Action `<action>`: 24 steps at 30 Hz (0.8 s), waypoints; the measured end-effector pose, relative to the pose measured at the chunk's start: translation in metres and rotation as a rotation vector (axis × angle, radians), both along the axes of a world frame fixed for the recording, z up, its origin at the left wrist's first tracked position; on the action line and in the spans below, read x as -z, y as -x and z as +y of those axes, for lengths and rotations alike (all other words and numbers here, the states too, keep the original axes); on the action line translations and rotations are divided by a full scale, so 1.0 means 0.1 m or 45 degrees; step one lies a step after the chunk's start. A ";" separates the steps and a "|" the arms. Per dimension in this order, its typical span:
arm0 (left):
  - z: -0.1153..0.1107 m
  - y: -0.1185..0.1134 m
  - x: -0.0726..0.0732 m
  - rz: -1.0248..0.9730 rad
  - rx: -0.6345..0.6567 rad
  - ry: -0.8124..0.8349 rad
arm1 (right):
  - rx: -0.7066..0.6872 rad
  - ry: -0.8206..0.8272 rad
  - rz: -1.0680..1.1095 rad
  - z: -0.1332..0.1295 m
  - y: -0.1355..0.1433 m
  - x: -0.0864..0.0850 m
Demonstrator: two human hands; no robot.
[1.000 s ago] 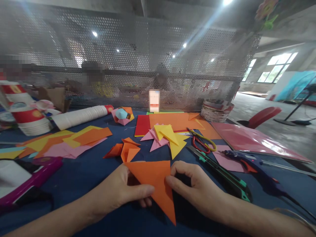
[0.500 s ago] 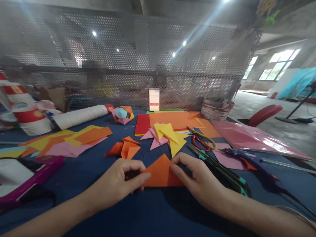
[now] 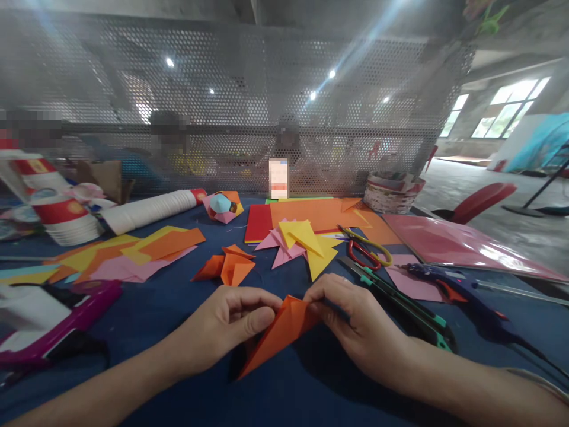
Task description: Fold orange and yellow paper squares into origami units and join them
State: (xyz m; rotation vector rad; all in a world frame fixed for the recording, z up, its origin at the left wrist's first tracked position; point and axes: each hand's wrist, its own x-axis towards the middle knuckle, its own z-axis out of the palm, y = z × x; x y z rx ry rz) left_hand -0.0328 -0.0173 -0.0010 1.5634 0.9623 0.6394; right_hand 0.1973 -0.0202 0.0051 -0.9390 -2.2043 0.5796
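Between my hands is a folded piece of orange paper [image 3: 284, 335], tilted so one long point reaches down to the left. My left hand [image 3: 231, 320] pinches its upper left side between thumb and fingers. The upper right part is held in the closed fingers of my right hand [image 3: 349, 314], which partly hide it. Just beyond lie orange folded paper pieces [image 3: 231, 265]. Behind the right hand, yellow folded triangles [image 3: 309, 243] rest on pink folded triangles [image 3: 283, 252].
Right of my hands lie a green-and-black cutter knife [image 3: 395, 299], scissors [image 3: 364, 252] and a blue glue gun [image 3: 462, 293]. A purple glue gun-like tool [image 3: 89, 314] is at left, below paper sheets [image 3: 133, 255]. Stacked paper cups [image 3: 153, 210] and a woven basket [image 3: 393, 193] stand farther back.
The orange paper has turned from a flat triangle with a level lower edge to a tilted, partly opened shape. My left hand has shifted slightly right with it.
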 end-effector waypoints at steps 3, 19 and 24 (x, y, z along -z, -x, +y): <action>0.00 -0.01 0.01 -0.018 -0.004 0.004 | -0.028 -0.043 -0.007 -0.01 0.00 0.00; -0.01 -0.04 0.07 -0.085 -0.035 0.021 | -0.080 -0.119 0.017 -0.01 0.00 0.02; -0.02 -0.08 0.08 -0.109 0.049 -0.011 | -0.132 -0.204 -0.012 -0.03 -0.01 0.01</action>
